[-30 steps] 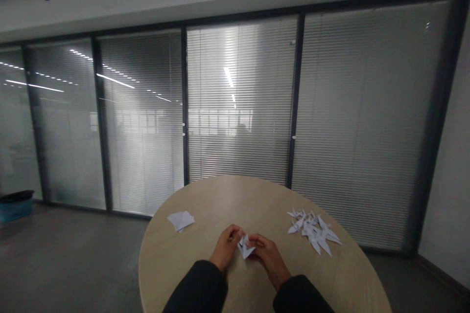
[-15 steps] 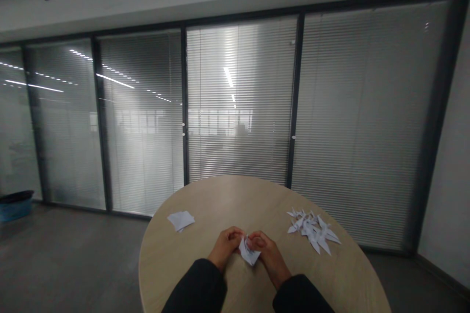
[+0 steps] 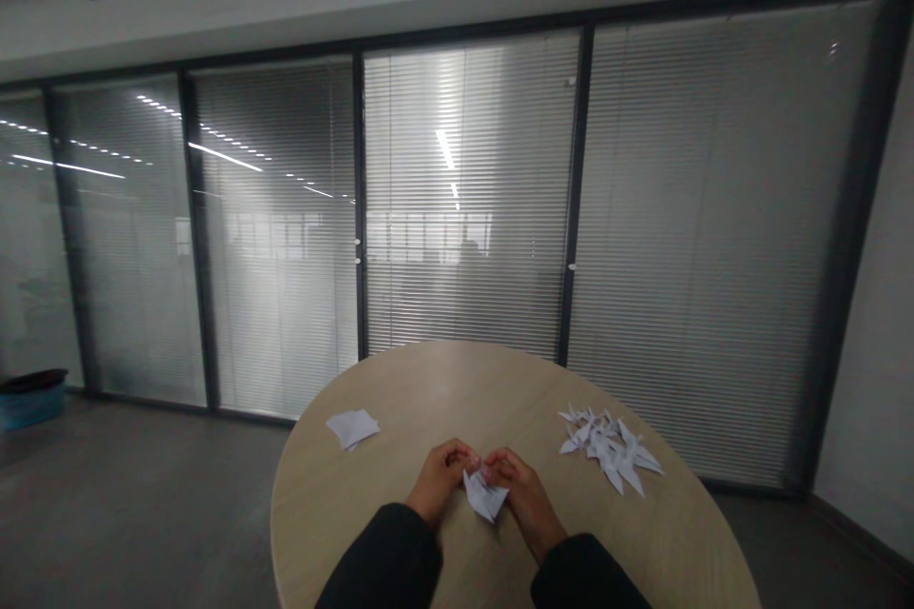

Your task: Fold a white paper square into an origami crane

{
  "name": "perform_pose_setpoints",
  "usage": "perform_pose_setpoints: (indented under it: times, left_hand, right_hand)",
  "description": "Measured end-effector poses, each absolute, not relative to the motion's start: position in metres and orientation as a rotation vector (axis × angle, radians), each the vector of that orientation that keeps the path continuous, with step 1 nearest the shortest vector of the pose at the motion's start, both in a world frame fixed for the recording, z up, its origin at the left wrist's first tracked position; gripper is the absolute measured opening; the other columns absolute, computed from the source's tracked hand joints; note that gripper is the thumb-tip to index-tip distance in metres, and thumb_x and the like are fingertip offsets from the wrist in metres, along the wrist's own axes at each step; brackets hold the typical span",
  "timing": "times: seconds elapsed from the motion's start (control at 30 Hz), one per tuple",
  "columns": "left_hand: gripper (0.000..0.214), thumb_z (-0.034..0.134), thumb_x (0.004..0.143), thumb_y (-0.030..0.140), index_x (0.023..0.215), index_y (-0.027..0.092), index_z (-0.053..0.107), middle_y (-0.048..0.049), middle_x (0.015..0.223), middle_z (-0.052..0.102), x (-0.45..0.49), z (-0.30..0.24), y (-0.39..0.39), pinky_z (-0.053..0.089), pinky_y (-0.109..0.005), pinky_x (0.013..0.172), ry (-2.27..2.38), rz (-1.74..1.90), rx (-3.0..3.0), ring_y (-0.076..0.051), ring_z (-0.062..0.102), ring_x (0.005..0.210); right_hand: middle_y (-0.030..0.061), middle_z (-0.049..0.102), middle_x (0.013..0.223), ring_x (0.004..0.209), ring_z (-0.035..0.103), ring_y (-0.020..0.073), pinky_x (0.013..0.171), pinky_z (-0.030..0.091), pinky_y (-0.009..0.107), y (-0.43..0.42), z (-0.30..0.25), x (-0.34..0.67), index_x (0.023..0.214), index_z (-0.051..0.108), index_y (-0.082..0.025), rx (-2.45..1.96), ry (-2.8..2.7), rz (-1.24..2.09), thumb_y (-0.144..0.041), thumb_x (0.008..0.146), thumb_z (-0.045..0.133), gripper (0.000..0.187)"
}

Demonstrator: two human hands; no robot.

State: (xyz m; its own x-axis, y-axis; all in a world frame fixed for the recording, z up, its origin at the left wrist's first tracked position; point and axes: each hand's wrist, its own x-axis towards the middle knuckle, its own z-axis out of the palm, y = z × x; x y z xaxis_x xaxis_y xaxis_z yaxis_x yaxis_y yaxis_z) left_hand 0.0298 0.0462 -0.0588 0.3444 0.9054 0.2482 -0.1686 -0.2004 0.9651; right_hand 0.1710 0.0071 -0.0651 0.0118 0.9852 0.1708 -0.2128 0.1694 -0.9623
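A partly folded piece of white paper [image 3: 486, 499] is held between my two hands, above the near middle of the round table [image 3: 443, 381]. My left hand [image 3: 444, 478] pinches its upper left edge with curled fingers. On the other side, my right hand [image 3: 517, 485] grips the upper right part, thumb and fingertips close together. Both sets of fingertips nearly meet at the paper's top, and its far folds are partly hidden by them. To the right lies a pile of folded white paper cranes [image 3: 610, 447]. Several flat white paper sheets [image 3: 353, 428] rest in a loose stack at the left.
Beyond the table's far edge stands a glass partition with blinds [image 3: 464, 209] in dark frames. A blue bin with a dark liner [image 3: 32, 400] sits on the grey floor at the far left. A white wall [image 3: 867, 381] is at the right.
My fingertips have shifted slightly closer together at the top of the paper. The paper has tilted and dropped a little, showing more of its folded face. The stack and pile are unchanged.
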Motion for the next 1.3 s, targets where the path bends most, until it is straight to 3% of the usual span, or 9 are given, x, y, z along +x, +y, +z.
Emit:
perform_pose_setpoints:
  times: [0.53, 0.8, 1.03, 1.3]
  left_hand:
    - [0.050, 0.052, 0.071, 0.067, 0.063, 0.018, 0.047, 0.0052, 0.056, 0.040, 0.028, -0.061, 0.043, 0.029, -0.024, 0.055, 0.710, 1.159, 1.696, -0.010, 0.037, 0.055]
    - [0.048, 0.054, 0.072, 0.065, 0.065, 0.018, 0.047, 0.0053, 0.058, 0.038, 0.027, -0.056, 0.040, 0.029, -0.024, 0.056, 0.653, 1.143, 1.668, -0.011, 0.036, 0.057]
    - [0.043, 0.059, 0.073, 0.058, 0.076, 0.015, 0.057, 0.0001, 0.068, 0.053, 0.029, -0.061, 0.044, 0.035, -0.025, 0.060, 0.572, 1.168, 1.623, -0.013, 0.047, 0.063]
    - [0.044, 0.067, 0.066, 0.057, 0.066, 0.014, 0.059, 0.0008, 0.060, 0.054, 0.030, -0.060, 0.044, 0.034, -0.025, 0.059, 0.596, 1.185, 1.535, -0.012, 0.047, 0.058]
  right_hand:
    - [-0.0012, 0.065, 0.062, 0.057, 0.059, 0.0173, 0.055, 0.038, 0.025, 0.012, -0.072, 0.173, 0.071, 0.055, -0.020, -0.899, -1.149, 1.193, -0.037, 0.057, 0.077, 0.031]
    - [-0.0037, 0.061, 0.062, 0.056, 0.054, 0.0130, 0.054, 0.035, 0.022, 0.007, -0.069, 0.169, 0.069, 0.054, -0.019, -0.773, -1.092, 1.291, -0.032, 0.060, 0.077, 0.028]
    - [-0.0029, 0.062, 0.065, 0.058, 0.056, 0.0140, 0.055, 0.036, 0.023, -0.001, -0.062, 0.166, 0.068, 0.051, -0.020, -0.709, -1.054, 1.370, -0.030, 0.059, 0.078, 0.030]
    - [-0.0032, 0.062, 0.063, 0.056, 0.056, 0.0139, 0.053, 0.036, 0.023, 0.000, -0.063, 0.165, 0.069, 0.050, -0.021, -0.724, -1.032, 1.395, -0.031, 0.057, 0.079, 0.033]
